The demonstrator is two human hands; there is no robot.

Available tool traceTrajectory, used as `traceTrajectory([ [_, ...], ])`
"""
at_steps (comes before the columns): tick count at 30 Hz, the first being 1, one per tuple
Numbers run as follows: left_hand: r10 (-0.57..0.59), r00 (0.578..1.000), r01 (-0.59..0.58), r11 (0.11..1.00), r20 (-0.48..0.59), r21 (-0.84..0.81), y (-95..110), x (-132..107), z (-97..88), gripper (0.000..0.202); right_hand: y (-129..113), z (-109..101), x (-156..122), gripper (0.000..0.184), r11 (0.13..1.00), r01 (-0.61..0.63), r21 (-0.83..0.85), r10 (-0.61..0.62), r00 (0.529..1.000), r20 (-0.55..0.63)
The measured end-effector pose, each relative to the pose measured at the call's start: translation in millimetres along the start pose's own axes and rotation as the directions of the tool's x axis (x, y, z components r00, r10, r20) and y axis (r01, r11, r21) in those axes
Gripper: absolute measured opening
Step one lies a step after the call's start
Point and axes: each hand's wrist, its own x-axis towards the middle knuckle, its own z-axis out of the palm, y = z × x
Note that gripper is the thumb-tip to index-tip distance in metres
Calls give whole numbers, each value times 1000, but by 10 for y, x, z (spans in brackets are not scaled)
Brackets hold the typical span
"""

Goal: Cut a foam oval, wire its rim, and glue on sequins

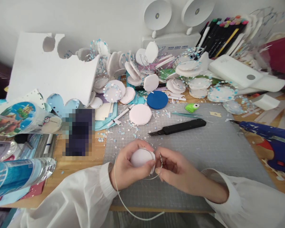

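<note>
My left hand (125, 169) is closed around a small white foam disc (140, 158), held above the grey cutting mat (192, 152). A thin white cord (129, 211) runs along the disc's rim, passes behind my left wrist and hangs in a loop over the table's front edge. Close to the disc's right side, my right hand (178, 167) pinches the cord, part of which looks twisted there. Fingers partly hide the grip. Beyond both hands lies a black utility knife (184, 126), blade out to the left.
White foam discs, some wound with blue-flecked strands, crowd the back around a white disc (140, 114) and a blue lid (157, 100). A blue glue gun (273, 139) lies right; a water bottle (14, 177) and lidded cup (16, 117) lie left. A cut foam sheet (49, 69) leans behind.
</note>
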Motion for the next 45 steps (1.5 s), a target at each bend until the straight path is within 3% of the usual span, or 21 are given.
traceTrajectory([
  [7,-93,995,90,992,-31,-88,18,0,-1,23,-24,-16,-14,19,1000,-15,28,14,1000,9],
  [12,-103,993,114,965,58,-236,3,19,-61,27,-32,-70,0,28,991,-62,115,63,998,-2],
  [15,-143,989,151,942,47,-300,-43,21,-104,35,13,-120,11,28,977,-42,208,42,999,7],
  [17,-183,982,187,934,43,-303,-70,13,-115,34,47,-145,7,28,962,-28,272,22,1000,22],
  [21,-236,966,254,938,102,-234,-50,-8,-110,52,57,-149,-18,30,951,-17,309,15,1000,10],
  [27,-181,983,184,973,31,-142,24,7,-96,59,-12,-124,-17,33,970,-15,242,14,1000,6],
  [32,-291,953,301,911,80,-281,-89,18,-86,60,9,-136,17,29,944,-14,329,24,999,-27],
  [34,-230,968,252,900,105,-354,-120,32,-87,61,25,-140,30,27,899,-41,435,69,996,-48],
  [37,-5,997,40,899,82,-436,-125,69,-96,47,30,-132,46,28,859,-51,509,94,994,-58],
  [38,61,995,-18,900,85,-435,-126,80,-98,52,29,-124,48,29,861,-51,507,88,995,-49],
  [41,175,972,-100,913,158,-395,-149,91,-97,100,34,-91,47,32,887,-62,458,65,998,9],
  [45,201,961,-108,905,191,-412,-171,70,-87,108,86,-62,49,34,919,-78,387,55,996,69],
])
